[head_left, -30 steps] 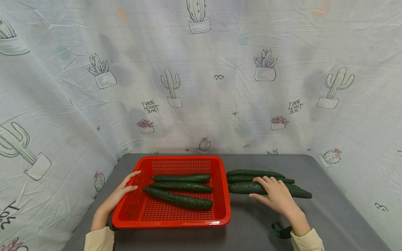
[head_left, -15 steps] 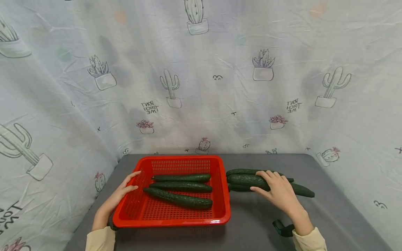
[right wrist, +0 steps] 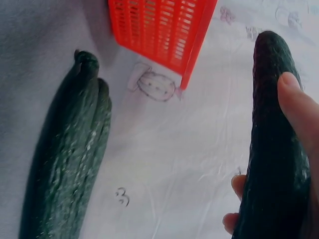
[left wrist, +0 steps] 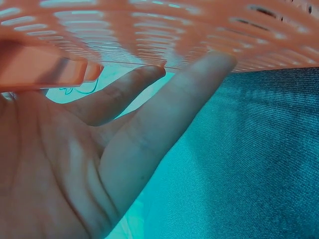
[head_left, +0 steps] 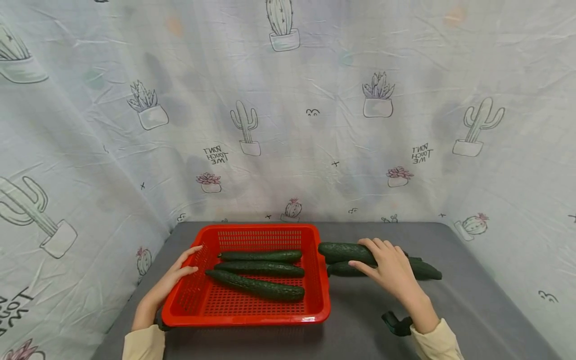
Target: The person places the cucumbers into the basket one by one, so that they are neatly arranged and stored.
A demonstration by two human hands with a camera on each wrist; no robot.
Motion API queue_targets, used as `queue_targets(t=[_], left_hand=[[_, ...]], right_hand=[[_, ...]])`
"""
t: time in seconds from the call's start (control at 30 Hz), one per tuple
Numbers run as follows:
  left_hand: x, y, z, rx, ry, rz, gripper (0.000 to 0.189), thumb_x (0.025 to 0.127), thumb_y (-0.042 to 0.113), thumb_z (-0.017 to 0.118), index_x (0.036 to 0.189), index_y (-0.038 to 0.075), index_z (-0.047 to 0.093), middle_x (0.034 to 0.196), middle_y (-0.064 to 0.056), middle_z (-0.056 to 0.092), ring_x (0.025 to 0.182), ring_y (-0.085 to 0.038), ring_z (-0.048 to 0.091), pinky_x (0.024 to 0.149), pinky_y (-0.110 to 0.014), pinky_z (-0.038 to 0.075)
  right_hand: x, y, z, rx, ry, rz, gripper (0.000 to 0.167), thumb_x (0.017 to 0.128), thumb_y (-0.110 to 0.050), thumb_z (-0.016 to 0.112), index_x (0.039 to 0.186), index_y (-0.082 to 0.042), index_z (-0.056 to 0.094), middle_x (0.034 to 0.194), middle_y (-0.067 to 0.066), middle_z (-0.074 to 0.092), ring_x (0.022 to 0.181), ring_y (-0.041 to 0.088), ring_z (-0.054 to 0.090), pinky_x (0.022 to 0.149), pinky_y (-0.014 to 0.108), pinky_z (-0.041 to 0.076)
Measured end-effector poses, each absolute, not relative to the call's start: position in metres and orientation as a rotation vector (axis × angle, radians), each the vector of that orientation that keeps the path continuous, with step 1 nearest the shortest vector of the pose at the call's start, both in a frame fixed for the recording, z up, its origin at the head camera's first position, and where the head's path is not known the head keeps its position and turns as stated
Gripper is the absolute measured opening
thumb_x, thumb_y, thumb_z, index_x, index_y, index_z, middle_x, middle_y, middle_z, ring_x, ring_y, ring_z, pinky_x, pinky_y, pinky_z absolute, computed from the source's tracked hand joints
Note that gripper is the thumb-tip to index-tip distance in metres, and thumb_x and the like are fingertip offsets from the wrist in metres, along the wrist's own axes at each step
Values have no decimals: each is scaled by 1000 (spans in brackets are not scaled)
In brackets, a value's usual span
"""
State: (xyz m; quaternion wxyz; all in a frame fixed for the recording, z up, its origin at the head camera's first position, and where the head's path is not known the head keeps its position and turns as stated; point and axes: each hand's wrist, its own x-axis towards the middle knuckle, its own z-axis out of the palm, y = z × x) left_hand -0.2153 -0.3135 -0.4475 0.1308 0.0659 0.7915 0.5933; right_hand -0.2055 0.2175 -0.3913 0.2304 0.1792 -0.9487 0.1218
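A dark green held cucumber [head_left: 344, 251] lay in the grip of the right hand [head_left: 392, 266], to the right of the basket, its far end at the basket's right rim; whether it touched the rim could not be told. The thumb lay along one side of it and fingertips showed on the other. In the right wrist view it stood apart from two loose cucumbers [right wrist: 65, 149], which lay side by side, touching, on the grey table [head_left: 360, 310].

The red basket [head_left: 252, 320], one in number, had slotted walls and a perforated floor. Inside lay three cucumbers, roughly crosswise: a back cucumber [head_left: 261, 256], a middle cucumber [head_left: 258, 270] and a front cucumber [head_left: 256, 286], the last slanting toward the near right. That made six cucumbers in all.

The left hand [head_left: 167, 281] was at the basket's left side, holding nothing in a grip; its fingers were extended and spread against the slotted plastic. Both wrists came out of cream sleeves [head_left: 144, 344]. Behind the table hung a pale curtain [head_left: 288, 135] printed with potted cacti.
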Motion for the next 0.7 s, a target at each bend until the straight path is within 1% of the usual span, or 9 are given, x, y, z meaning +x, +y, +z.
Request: queue_targets(t=[0.1, 0.23, 0.4, 0.53, 0.6, 0.7], left_hand=[[-215, -313, -448, 192, 2259, 1751, 56, 98, 22, 40, 147, 23, 13, 150, -14, 12, 118, -30, 44, 86, -36, 47], [-214, -314, -448, 204, 2237, 1773, 56, 99, 21, 40, 148, 23, 12, 149, -16, 14, 118, -33, 45, 85, -36, 48], [-214, -315, -448, 213, 2223, 1785, 57, 99, 21, 39, 148, 23, 11, 149, -16, 14, 119, -36, 45, 85, -38, 48], [-215, -314, -447, 205, 2264, 1760, 56, 98, 22, 40, 147, 23, 13, 151, -14, 10, 120, -34, 42, 86, -37, 46], [-215, -314, -447, 204, 2308, 1731, 56, 98, 23, 41, 147, 23, 15, 152, -12, 6, 122, -31, 39, 87, -37, 44], [-216, -313, -447, 211, 2341, 1704, 55, 98, 24, 41, 147, 23, 16, 152, -11, 5, 122, -29, 38, 88, -38, 43]], right_hand=[[-208, 212, -388, 505, -2580, 335, 53, 74, -55, 68, 112, -19, 61, 97, -1, 62, 75, 16, 52, 63, 28, 33], [-213, 203, -382, 533, -2557, 306, 52, 74, -55, 68, 111, -19, 61, 95, 0, 61, 73, 16, 51, 61, 27, 33], [-217, 190, -372, 566, -2572, 304, 53, 75, -57, 66, 112, -19, 60, 97, 1, 62, 78, 20, 55, 63, 30, 36], [-217, 180, -365, 593, -2608, 310, 53, 76, -57, 65, 113, -20, 60, 98, 3, 61, 81, 21, 56, 66, 32, 38], [-217, 175, -363, 618, -2621, 291, 52, 76, -56, 65, 113, -20, 60, 96, 2, 61, 80, 21, 55, 65, 32, 38], [-216, 167, -360, 664, -2628, 265, 51, 76, -54, 67, 113, -20, 60, 90, 1, 59, 76, 19, 53, 63, 29, 35]])
